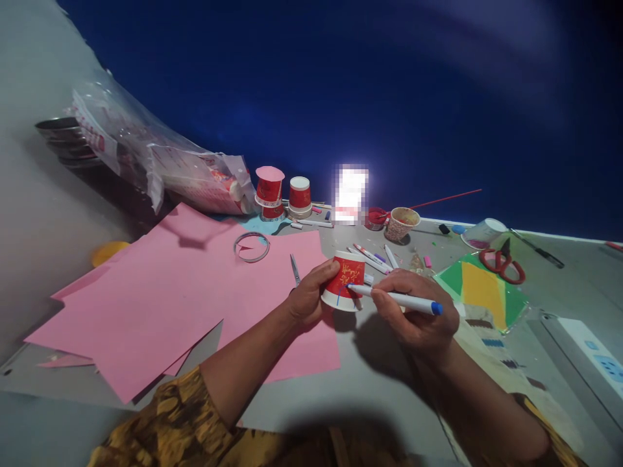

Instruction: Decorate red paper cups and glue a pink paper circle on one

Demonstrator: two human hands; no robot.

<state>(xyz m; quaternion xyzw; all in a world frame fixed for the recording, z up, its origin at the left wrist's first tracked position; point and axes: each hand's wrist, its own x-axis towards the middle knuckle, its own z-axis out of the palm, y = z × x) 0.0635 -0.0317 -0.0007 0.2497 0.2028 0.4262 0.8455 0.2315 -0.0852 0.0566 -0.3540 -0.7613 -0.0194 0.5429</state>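
My left hand (pixel 311 295) is wrapped round a red paper cup (pixel 351 269) with white bands and gold lettering, held tilted above the table. Short blue lines mark its lower white band and red side. Pinched in my right hand (pixel 418 311) is a white marker (pixel 403 299) with a blue end, its tip at the cup's side. Behind the cup lie several white markers (pixel 374 258). Scissors (pixel 294 269) rest beside my left hand, partly hidden by it, on sheets of pink paper (pixel 170 298).
Red cups (pixel 270 191) stand at the back near a plastic bag of cups (pixel 195 178). A pixelated bright patch hides something at the back middle. On the right are a speckled cup (pixel 402 226), red-handled scissors (pixel 503 264), green and yellow sheets (pixel 481 292) and a power strip (pixel 591 350).
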